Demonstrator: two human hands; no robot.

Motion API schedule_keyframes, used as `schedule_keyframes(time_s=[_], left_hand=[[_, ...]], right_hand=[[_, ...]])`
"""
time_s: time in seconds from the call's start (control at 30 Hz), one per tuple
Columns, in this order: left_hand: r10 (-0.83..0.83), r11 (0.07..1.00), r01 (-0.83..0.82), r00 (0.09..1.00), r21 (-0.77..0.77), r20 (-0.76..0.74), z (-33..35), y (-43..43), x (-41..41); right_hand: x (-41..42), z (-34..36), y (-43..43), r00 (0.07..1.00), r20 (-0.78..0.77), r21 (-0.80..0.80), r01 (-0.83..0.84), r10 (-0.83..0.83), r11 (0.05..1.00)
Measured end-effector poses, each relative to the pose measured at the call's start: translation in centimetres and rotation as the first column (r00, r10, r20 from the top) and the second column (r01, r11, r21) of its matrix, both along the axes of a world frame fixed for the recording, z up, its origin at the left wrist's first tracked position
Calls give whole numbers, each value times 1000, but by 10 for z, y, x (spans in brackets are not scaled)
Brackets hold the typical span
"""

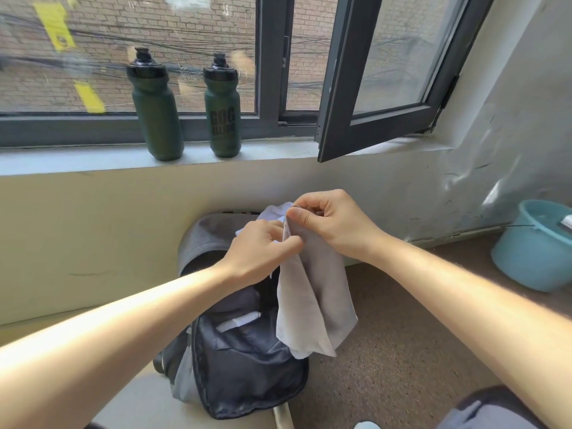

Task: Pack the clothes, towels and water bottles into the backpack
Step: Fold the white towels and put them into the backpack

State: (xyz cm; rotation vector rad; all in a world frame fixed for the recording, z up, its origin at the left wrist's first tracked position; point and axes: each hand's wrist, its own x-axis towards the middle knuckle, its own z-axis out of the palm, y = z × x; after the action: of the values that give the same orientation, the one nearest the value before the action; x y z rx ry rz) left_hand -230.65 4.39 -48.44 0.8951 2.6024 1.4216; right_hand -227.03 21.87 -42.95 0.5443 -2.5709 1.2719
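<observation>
A grey and black backpack (244, 360) stands open on the floor against the wall, its flap leaning back. Above its opening hangs a pale grey towel (312, 305), folded lengthwise. My left hand (263, 252) and my right hand (331, 224) both pinch the towel's top edge, close together. Some white cloth (275, 212) shows behind my hands at the top of the backpack. Two dark green water bottles stand upright on the windowsill, one at the left (154, 106) and one (222, 106) to its right.
The windowsill (77, 159) runs along the wall above the backpack. An open window sash (371, 88) juts inward at the right. A light blue plastic basin (535, 246) sits on the brown floor at the far right.
</observation>
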Motion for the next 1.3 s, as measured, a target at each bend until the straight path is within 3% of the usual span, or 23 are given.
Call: schedule_keyframes(time_s=[0.13,0.23,0.5,0.67,0.8,1.0,1.1,1.3], left_hand=[[-41,999,41,999,-19,-15,0,3,2],[-80,995,83,995,-46,54,-3,-3,-5],[-171,959,200,974,-199,150,-8,-25,-17],[-182,897,176,983,-406,24,-10,-37,-27],[-148,814,21,974,-581,-171,-8,-44,-32],[-115,895,-84,905,-437,-409,-12,-48,-34],[-79,920,-83,918,-384,-388,-14,-47,-32],[-58,951,-8,978,-309,-202,-17,-40,-27]], right_hand=[[0,3,4,1000,24,53,-18,17,998],[0,5,13,1000,17,73,8,-10,997],[1,9,32,995,-39,-22,93,-93,995],[-1,8,47,974,-57,-119,209,-217,971],[-5,0,59,941,-49,-139,326,-336,935],[-9,-12,73,897,-28,-95,438,-442,894],[-9,-9,67,893,-10,-148,444,-450,884],[-6,4,48,905,-100,-189,390,-413,901]])
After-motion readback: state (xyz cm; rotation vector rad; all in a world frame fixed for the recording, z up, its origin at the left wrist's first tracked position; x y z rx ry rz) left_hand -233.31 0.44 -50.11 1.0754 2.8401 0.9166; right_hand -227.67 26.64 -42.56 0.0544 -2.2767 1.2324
